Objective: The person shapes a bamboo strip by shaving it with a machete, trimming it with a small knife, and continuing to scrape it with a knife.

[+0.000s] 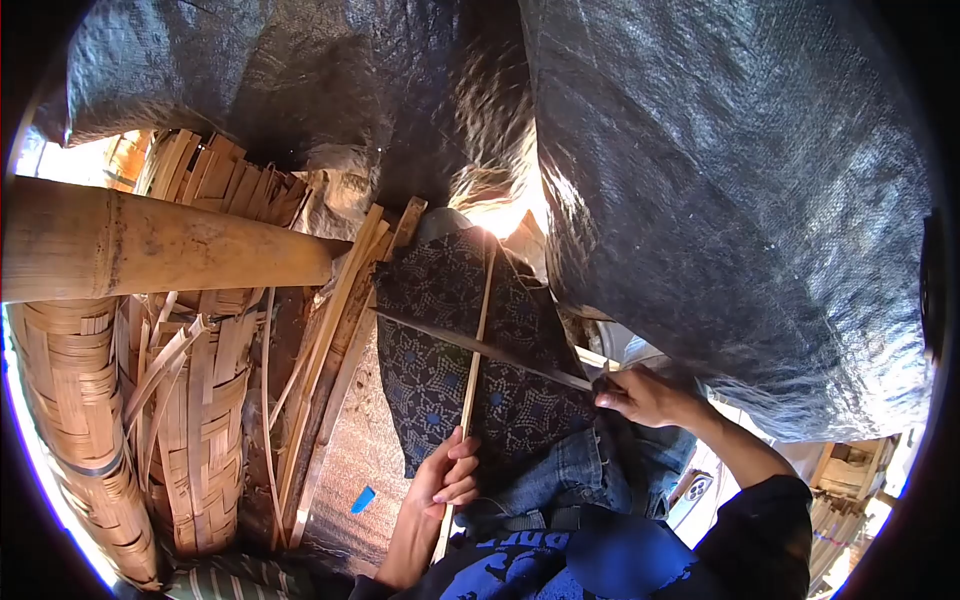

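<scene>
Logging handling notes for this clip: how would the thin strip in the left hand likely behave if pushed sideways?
The strip is probably springy rather than floppy, since it runs nearly straight well beyond the left hand. Being so narrow, it looks light and might flex or snap under a hard push. It would likely pivot, as only one hand grips it.

The person is wearing a dark shirt (705, 572), with bright blue lettering (490, 575) and a blue print running across the chest. The right sleeve (765, 520) is ending near the elbow, leaving the right hand (638, 398) bare; the left hand (447, 476) is also showing bare. Faded blue jeans (560, 475) are showing at the lap, and a dark cloth (530, 420) with pale and blue patterning is covering the legs.
</scene>
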The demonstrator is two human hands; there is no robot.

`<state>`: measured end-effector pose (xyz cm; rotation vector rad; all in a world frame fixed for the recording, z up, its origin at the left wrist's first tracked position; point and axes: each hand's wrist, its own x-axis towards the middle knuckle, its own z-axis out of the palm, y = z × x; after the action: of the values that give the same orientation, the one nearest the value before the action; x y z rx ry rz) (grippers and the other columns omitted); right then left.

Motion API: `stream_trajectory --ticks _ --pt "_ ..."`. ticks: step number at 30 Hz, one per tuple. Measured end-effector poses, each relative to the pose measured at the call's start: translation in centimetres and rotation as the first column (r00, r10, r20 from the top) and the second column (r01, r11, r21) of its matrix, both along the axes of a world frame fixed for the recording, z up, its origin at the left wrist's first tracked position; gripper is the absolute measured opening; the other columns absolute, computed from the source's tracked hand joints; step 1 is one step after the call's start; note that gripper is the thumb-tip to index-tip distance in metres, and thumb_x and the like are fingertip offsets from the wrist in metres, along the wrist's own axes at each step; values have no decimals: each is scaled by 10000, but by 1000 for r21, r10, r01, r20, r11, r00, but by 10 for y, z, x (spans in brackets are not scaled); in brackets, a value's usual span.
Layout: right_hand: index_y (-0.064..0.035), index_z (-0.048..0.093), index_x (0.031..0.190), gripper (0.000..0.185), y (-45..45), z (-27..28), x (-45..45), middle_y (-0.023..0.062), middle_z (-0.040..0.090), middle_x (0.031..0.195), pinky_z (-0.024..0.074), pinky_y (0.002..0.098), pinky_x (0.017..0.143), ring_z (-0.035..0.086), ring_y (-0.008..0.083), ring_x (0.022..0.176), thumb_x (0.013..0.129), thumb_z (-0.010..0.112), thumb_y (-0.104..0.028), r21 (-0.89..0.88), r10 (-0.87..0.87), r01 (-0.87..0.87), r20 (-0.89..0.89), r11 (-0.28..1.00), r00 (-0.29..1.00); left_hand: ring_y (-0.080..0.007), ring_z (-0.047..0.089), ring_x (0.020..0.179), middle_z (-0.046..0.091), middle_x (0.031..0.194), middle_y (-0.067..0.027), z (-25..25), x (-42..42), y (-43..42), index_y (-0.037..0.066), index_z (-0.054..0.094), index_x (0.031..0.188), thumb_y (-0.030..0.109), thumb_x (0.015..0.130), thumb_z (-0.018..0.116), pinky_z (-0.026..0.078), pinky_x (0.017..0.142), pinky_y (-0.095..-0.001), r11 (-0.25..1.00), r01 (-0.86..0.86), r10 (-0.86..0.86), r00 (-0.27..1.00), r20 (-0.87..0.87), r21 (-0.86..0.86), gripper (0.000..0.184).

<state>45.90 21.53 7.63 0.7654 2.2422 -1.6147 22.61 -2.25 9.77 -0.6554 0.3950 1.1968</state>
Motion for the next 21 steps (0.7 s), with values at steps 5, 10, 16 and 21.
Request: stream_trajectory --ticks 5,10,16,21 --pt "7 610 888 523 22 -15 -9 117 524 587 404 407 557 533 239 561 943 456 -490 68 -155 145 183 987 971 -61 211 271 255 456 55 0 3 0 183 378 735 403 1012 316 201 306 -214 1000 7 -8 1000 18 14 359" --pt "17 605 884 536 6 1 -7 130 514 579 392 423 547 542 243 565 932 470 -500 58 -2 -2 56 998 998 -59 211 271 258 457 57 6 0 -5 184 374 730 408 1011 313 189 307 -213 999 24 -23 1000 17 -39 365" --pt "4 585 859 534 23 -25 -17 77 481 541 371 412 516 494 200 524 945 446 -504 83 -161 156 64 984 985 -60 211 276 256 462 59 6 2 -9 187 381 731 411 1008 326 188 313 -215 999 48 -48 999 -1 -6 360" --pt "10 598 881 519 6 -5 -8 101 520 560 389 402 520 513 211 507 928 492 -496 46 15 -19 93 999 996 -65 205 279 231 453 58 12 -1 -8 176 383 733 403 1016 289 198 304 -226 994 70 -72 997 -24 -89 375"
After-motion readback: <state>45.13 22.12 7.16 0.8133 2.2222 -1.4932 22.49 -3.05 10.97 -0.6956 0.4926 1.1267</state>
